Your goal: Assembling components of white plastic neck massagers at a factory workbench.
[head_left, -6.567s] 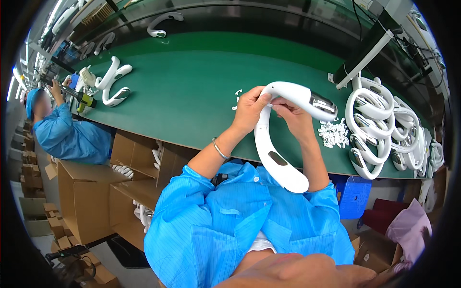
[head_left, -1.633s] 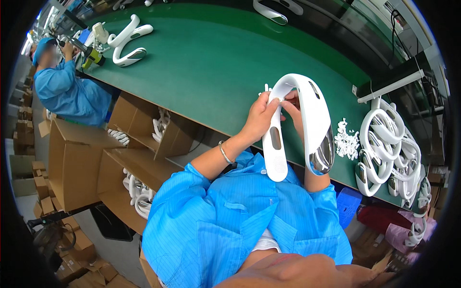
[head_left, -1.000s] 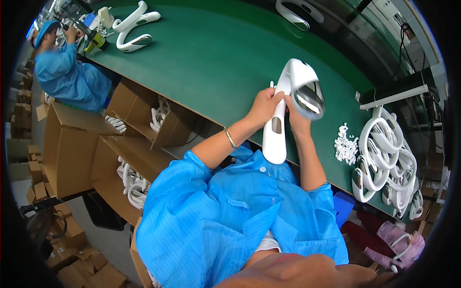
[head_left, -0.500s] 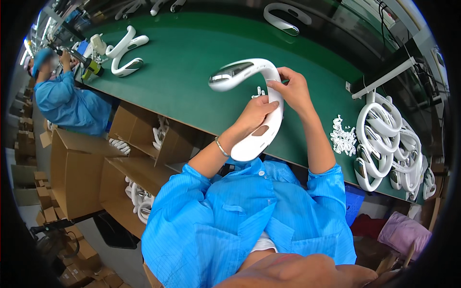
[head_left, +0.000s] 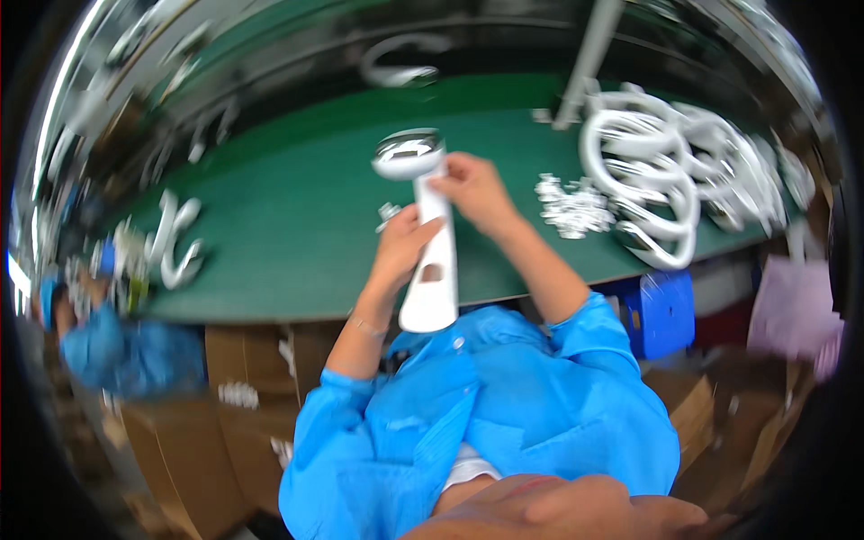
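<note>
Both my hands hold a white U-shaped neckband device (head_left: 443, 256) over the green table (head_left: 297, 243). My left hand (head_left: 399, 247) is closed around its middle, thumb on the front face. Higher up, near the bend, my right hand (head_left: 474, 193) pinches the band's right edge between thumb and fingers. A dark glossy panel shows on the far end; an oval opening sits in the near end, close to my chest. Small white parts (head_left: 388, 212) lie beside my left hand, partly hidden by it. A heap of small white pieces (head_left: 573, 209) is to the right of my right forearm.
Similar white devices (head_left: 589, 148) are piled at the right, beside a slanted metal post (head_left: 589, 58). Another device (head_left: 175, 238) stands at the left, near a co-worker's blue sleeve (head_left: 135, 351). Cardboard boxes (head_left: 180, 450) and a blue bin (head_left: 666, 315) are below the table edge.
The whole view has swung to the right and is blurred. The device has turned so its two ends nearly line up, running toward my chest. Both hands keep their hold.
</note>
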{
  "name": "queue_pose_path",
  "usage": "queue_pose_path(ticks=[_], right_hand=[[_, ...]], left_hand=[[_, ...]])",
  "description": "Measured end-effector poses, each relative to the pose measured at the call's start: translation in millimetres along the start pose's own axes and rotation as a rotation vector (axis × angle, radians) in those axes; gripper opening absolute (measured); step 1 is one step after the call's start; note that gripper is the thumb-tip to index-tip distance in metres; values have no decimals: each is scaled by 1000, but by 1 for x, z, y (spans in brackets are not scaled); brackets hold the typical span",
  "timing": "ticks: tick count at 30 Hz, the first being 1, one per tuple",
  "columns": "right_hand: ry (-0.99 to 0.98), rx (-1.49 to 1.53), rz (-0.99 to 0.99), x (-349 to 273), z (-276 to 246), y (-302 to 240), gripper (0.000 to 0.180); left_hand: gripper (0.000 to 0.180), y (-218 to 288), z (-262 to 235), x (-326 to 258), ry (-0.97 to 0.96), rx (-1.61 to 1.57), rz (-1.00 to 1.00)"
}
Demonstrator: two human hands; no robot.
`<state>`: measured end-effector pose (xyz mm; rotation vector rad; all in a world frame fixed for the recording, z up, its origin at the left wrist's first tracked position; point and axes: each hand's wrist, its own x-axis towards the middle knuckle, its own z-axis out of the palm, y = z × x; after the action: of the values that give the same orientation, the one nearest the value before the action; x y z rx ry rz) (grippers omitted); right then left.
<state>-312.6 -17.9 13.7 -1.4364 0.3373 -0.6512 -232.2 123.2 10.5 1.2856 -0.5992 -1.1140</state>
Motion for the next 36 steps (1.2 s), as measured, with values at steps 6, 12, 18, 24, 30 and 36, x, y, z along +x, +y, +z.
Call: queue_pose_path(ticks=[6,12,18,24,30,36], right_hand=[[187,271,33,-74,-54,-18,35],[728,0,-215,-122,-181,-98,27],[1291,-1174,-374,-156,-456,-233,28],[1413,-1895,371,-163,-655,-264,22],[1419,-1816,573,-159,-739,-227,21],[1115,-1845,687,-101,-798,-204,28]], left_hand=[[67,4,69,24,-153,244,153],[77,35,146,68,-754,275,-46],[56,87,77,128,-372,589,96],[49,88,-43,186,50,610,12],[47,85,-98,255,277,775,-179],[43,87,-118,359,445,751,-201]])
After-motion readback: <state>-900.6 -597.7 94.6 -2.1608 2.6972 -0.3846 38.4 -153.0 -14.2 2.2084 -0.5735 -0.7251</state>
